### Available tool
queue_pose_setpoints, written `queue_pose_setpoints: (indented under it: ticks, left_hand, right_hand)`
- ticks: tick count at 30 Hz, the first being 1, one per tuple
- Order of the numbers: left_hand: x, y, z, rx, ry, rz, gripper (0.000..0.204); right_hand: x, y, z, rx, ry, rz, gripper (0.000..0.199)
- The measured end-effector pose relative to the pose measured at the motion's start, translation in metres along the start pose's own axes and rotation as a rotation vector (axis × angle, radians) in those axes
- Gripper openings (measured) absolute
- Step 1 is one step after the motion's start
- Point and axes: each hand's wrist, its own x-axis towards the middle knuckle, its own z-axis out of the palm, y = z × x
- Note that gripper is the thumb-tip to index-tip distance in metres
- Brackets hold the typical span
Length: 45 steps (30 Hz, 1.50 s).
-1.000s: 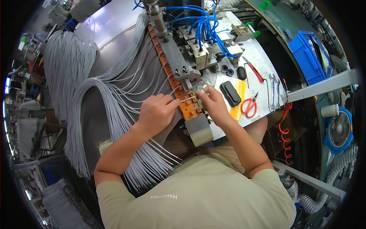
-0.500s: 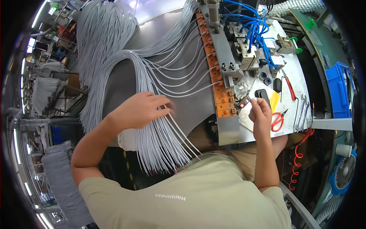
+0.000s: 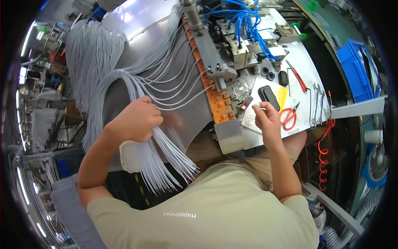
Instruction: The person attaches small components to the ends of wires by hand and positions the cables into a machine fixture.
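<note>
My left hand is closed over the bundle of grey cables, its fingers curled around some of them. Below it the cut cable ends fan out in two clumps toward my shirt. My right hand is raised over the white table, thumb and forefinger pinched together. A tiny greyish bit shows at those fingertips, too small to name. Just left of them is a small block with a red face. Single cables run from the bundle into an orange slotted strip; several slots nearest me hold no cable.
A metal press bar and blue air hoses stand behind the strip. Red-handled scissors, a black oblong case, wrenches and a red-handled tool lie on the white table. A blue bin hangs at right.
The whole view has shifted. My left hand's fingers have closed around the cables, and the loose ends have parted into two clumps. My right hand stays pinched, slightly farther from the small red-faced block.
</note>
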Motion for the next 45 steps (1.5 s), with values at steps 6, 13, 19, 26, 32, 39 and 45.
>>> queue_pose_setpoints:
  ticks: [6,13,19,26,32,39,45]
  left_hand:
    - [0.016,0.012,0.055,0.309,0.538,0.070,0.010]
    - [0.085,0.076,0.021,-0.046,0.623,0.234,0.023]
    - [0.097,0.051,0.011,-1.446,0.124,-0.436,0.020]
    - [0.104,0.042,0.035,-1.683,0.422,-0.311,0.022]
    - [0.099,0.044,0.029,-1.492,0.442,-0.312,0.017]
    - [0.097,0.050,0.028,-0.940,0.644,-0.266,0.016]
    - [0.100,0.050,0.033,-0.996,0.676,-0.248,0.018]
  right_hand:
    - [0.002,0.004,0.009,-0.045,-0.072,-0.036,0.010]
    - [0.012,-0.009,0.040,-0.353,-0.147,-0.323,0.012]
    - [-0.011,-0.014,0.050,-0.648,-0.125,-0.457,0.010]
    - [-0.021,-0.021,0.070,-0.905,-0.108,-0.976,0.015]
    - [-0.012,-0.024,0.075,-0.939,-0.147,-0.884,0.018]
    - [-0.014,-0.019,0.073,-0.831,-0.150,-0.753,0.013]
    - [-0.014,-0.015,0.074,-0.760,-0.135,-0.671,0.008]
